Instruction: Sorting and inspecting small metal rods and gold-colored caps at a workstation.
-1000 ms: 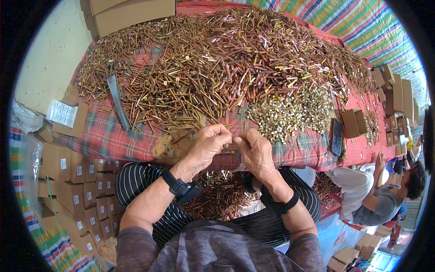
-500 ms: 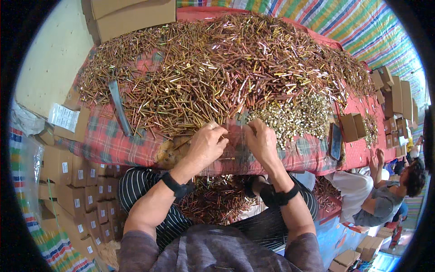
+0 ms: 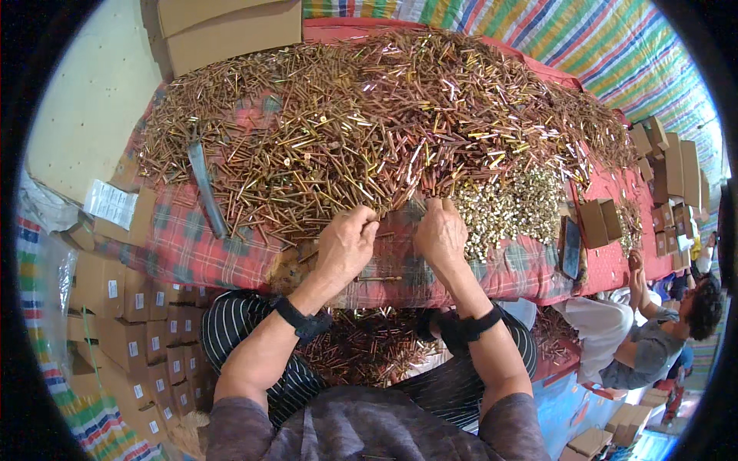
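Note:
A wide heap of thin brass-coloured metal rods (image 3: 323, 146), like bolts or anchor sleeves, covers the table. At its near right lies a pile of small shiny metal pieces (image 3: 507, 207), perhaps nuts. My left hand (image 3: 346, 240) is closed at the near edge of the rods, fingertips pinched together. My right hand (image 3: 443, 234) is also closed, its fingertips down at the rods beside the small pieces. What either pinch holds is too small to make out. One single rod-like piece (image 3: 377, 278) rests on the plaid cloth (image 3: 403, 253) between my wrists.
A curved grey metal strip (image 3: 204, 188) lies left of the rods. A dark narrow tray (image 3: 570, 246) and a small open carton (image 3: 600, 221) stand at the right. Stacked cartons (image 3: 127, 338) fill the lower left. Another person (image 3: 653, 330) sits at the right.
Both hands have moved slightly, the right one dipping its fingertips to the rods. A rod-like piece now lies distinctly on the cloth between my wrists. The other person's hands have shifted.

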The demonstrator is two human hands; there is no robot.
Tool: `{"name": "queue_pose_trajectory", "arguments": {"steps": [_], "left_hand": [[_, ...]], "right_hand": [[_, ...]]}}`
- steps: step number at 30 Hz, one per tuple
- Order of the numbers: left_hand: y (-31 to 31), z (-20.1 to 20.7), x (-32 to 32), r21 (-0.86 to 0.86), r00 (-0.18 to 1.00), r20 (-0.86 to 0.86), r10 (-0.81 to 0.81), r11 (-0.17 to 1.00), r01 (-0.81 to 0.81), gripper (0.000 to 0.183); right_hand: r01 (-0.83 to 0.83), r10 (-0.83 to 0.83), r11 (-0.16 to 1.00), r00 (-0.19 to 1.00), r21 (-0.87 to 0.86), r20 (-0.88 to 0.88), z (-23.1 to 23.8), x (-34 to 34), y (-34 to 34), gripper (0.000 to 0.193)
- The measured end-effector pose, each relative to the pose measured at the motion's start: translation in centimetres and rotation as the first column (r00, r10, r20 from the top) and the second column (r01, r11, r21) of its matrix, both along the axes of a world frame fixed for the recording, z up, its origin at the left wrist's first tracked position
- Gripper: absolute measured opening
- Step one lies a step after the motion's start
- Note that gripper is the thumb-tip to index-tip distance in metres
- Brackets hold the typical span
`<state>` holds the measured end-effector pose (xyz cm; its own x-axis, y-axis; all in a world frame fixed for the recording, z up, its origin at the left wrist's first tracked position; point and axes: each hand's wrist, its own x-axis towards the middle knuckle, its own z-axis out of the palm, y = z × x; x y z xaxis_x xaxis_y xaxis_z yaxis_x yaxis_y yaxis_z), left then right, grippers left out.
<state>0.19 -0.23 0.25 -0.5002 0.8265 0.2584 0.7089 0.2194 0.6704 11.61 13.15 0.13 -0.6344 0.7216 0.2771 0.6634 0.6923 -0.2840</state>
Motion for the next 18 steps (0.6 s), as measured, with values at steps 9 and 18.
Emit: {"name": "queue_pose_trajectory", "arguments": {"steps": [9,18], "left_hand": [[-1.1,1.6,-0.2,0.122,0.367,0.922,-0.123,0.992,0.027,0.025],[-1.3,1.2,0.2,0.138,0.621,0.761,-0.189,0.982,0.129,0.017]], "right_hand": [[-0.297,0.193,0.899,0.928,-0.32,-0.318,3.9,3.4,-2.0,0.013],[-0.338,0.231,0.873,0.922,-0.353,-0.311,3.9,3.4,-2.7,0.015]]}}
